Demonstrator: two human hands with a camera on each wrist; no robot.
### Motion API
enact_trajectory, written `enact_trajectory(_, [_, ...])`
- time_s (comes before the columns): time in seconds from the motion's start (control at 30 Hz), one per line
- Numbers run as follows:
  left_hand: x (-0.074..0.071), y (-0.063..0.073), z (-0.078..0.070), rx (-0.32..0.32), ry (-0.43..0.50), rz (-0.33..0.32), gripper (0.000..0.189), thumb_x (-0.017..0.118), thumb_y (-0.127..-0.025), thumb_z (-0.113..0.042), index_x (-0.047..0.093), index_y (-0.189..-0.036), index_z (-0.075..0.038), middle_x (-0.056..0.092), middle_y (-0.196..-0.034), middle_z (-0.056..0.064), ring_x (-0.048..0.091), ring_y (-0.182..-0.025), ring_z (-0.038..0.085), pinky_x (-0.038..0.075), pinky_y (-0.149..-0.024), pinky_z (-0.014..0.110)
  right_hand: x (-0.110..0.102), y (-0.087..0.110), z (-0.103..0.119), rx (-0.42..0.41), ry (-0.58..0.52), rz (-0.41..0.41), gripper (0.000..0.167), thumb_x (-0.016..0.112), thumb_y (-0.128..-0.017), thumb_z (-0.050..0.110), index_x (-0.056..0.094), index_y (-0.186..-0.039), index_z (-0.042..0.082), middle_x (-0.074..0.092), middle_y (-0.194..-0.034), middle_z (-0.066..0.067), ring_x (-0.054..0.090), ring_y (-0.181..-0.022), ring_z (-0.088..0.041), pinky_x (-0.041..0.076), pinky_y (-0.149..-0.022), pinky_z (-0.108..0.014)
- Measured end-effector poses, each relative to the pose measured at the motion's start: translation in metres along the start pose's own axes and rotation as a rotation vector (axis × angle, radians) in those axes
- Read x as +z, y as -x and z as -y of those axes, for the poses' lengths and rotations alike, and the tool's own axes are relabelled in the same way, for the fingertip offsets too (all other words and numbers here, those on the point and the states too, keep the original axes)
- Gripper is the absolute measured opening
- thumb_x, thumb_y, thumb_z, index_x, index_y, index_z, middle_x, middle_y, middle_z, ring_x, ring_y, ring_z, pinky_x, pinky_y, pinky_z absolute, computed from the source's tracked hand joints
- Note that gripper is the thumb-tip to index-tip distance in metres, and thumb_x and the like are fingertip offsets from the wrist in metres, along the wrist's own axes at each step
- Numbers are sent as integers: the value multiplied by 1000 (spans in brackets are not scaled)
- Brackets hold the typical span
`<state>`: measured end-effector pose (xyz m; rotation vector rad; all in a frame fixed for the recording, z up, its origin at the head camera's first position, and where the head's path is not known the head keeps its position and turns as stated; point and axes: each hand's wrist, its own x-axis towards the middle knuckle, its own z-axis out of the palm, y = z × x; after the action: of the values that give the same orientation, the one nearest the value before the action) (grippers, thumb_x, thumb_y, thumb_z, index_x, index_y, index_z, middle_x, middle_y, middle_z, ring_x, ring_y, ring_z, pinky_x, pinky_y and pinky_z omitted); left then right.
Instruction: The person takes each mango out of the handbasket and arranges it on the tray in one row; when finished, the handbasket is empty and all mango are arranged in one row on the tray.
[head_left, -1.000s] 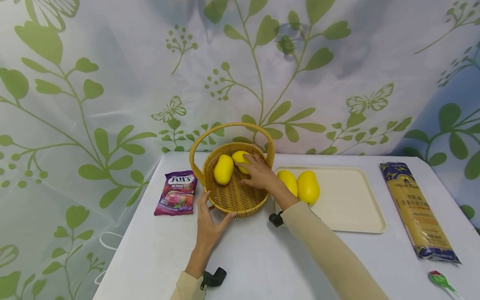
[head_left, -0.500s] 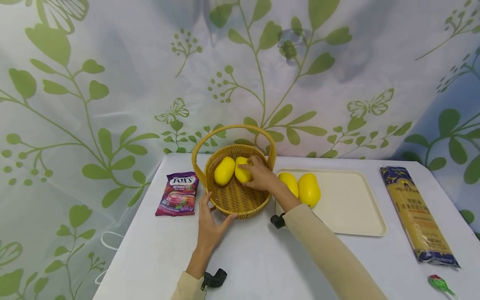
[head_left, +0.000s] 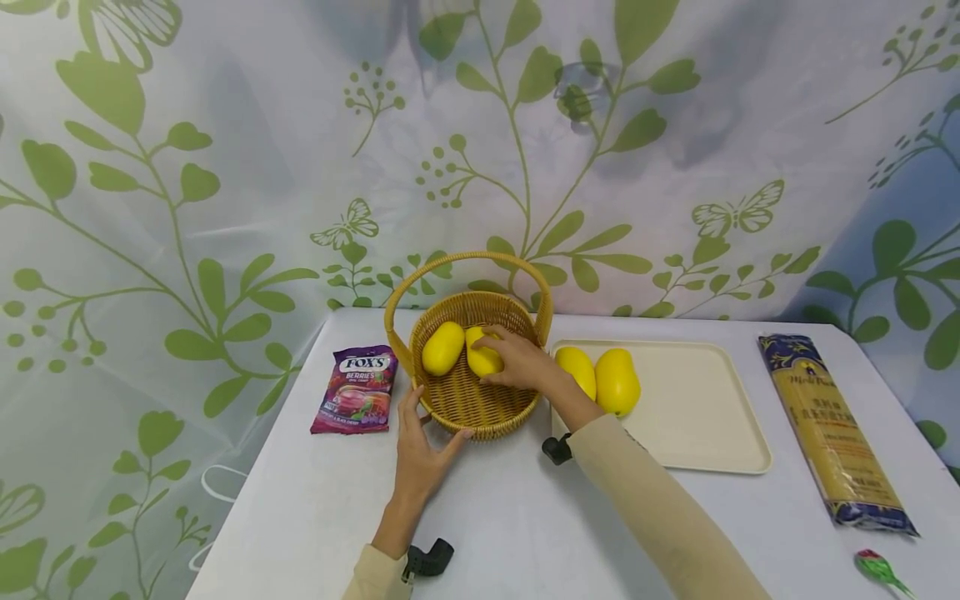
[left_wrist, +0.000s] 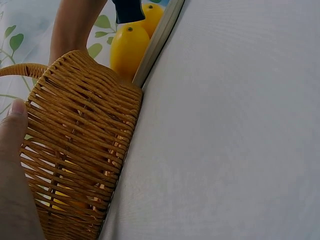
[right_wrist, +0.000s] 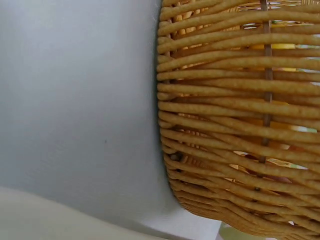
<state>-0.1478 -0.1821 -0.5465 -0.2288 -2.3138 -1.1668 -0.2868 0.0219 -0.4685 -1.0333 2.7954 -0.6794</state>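
A wicker basket with a tall arched handle stands on the white table. My left hand holds its near left side, the thumb and fingers spread along the wall; the left wrist view shows the thumb against the weave near the rim. Inside lie two yellow mangoes: the left mango rests alone by the back left wall. My right hand reaches in over the right rim, its fingers curled on the right mango. In the right wrist view the basket wall hides that hand.
Right of the basket lies a cream tray with two more mangoes at its left end. A purple candy bag lies left of the basket. Farther right are a pasta packet and a lollipop. A leaf-patterned curtain hangs behind.
My right hand has drawn its mango slightly nearer within the basket. The left mango has shifted a little to the left and tilted. My left hand has stayed on the basket.
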Motion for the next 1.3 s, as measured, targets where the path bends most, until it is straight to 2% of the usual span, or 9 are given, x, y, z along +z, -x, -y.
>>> enact_trajectory(0.37, [2,1,-3,8,12,-1,99,85,-75,-37,29,-148,2,32,-152,19,41,-137,31,56,-92,44,0,4,-1,0,-5,-17,58,79,-82,34,57,-135,21,37,-153,-11,48,-132,-35,44,-108,-49])
enact_trajectory(0.73, [4,-3,-3,43,11,2,99,84,-76,-37,29,-148,2,30,-156,15,41,-136,32,56,-92,41,-11,24,9,-81,31,-145,54,80,-82,28,61,-131,19,41,-150,-12,50,-129,-36,46,-106,-49])
enact_trajectory(0.97, [2,-1,-4,13,12,8,99,84,-76,-36,28,-149,-1,31,-154,17,42,-136,32,56,-93,42,-18,41,20,-119,4,-186,54,81,-81,25,61,-131,20,40,-152,-11,50,-129,-36,47,-105,-50])
enact_trajectory(1.2, [0,1,-3,5,21,8,100,85,-75,-35,28,-149,1,32,-153,19,42,-135,32,55,-93,43,-40,67,40,-186,98,-259,52,79,-83,28,61,-132,22,40,-152,-9,52,-126,-36,56,-92,-43])
enact_trajectory(1.3, [0,0,-3,11,20,3,100,84,-76,-35,28,-149,2,32,-153,19,42,-135,34,55,-93,44,-55,79,49,-225,97,-303,53,79,-83,26,61,-131,21,40,-152,-9,51,-127,-37,58,-88,-42])
